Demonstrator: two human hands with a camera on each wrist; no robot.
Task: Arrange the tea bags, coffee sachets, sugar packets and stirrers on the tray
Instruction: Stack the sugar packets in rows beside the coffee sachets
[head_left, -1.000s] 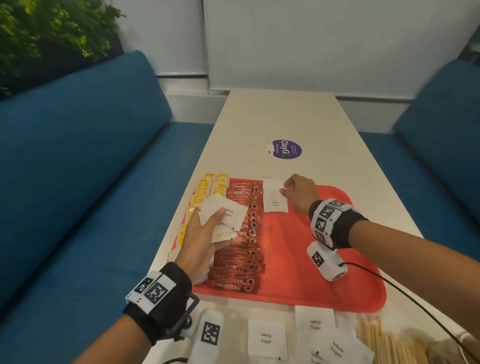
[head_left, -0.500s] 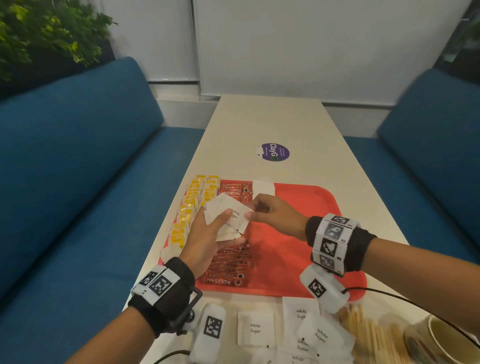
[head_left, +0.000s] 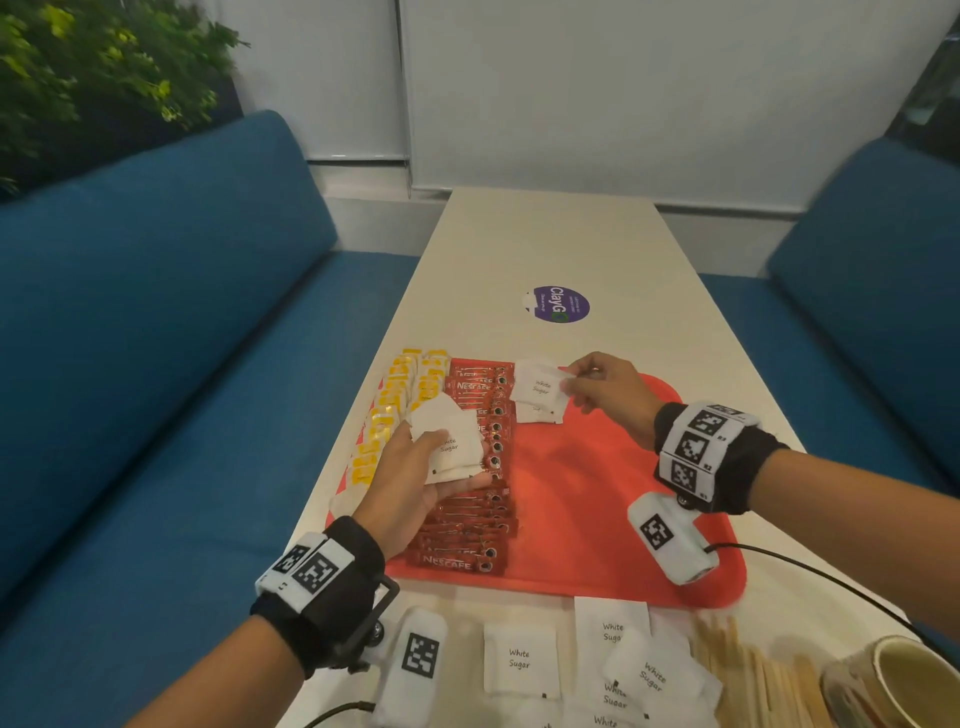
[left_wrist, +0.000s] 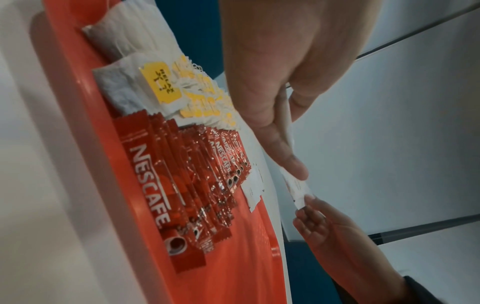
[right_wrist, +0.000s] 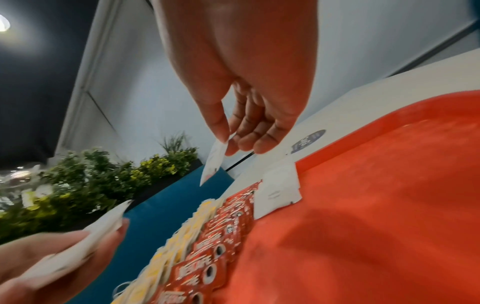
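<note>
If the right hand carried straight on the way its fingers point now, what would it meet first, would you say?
Probably the Nescafe sachets. The right hand, pinching a sugar packet, points leftward above the sugar packet already on the tray. Its height above them is unclear, so it might pass over.

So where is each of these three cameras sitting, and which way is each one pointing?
Head: worn on the head, facing forward and down the table at the red tray; both forearms and hands show.
Left wrist: on the left wrist, looking along the left hand toward the coffee sachets; the right hand shows too.
Right wrist: on the right wrist, looking along that hand at its pinched sugar packet.
All three share the tray.
</note>
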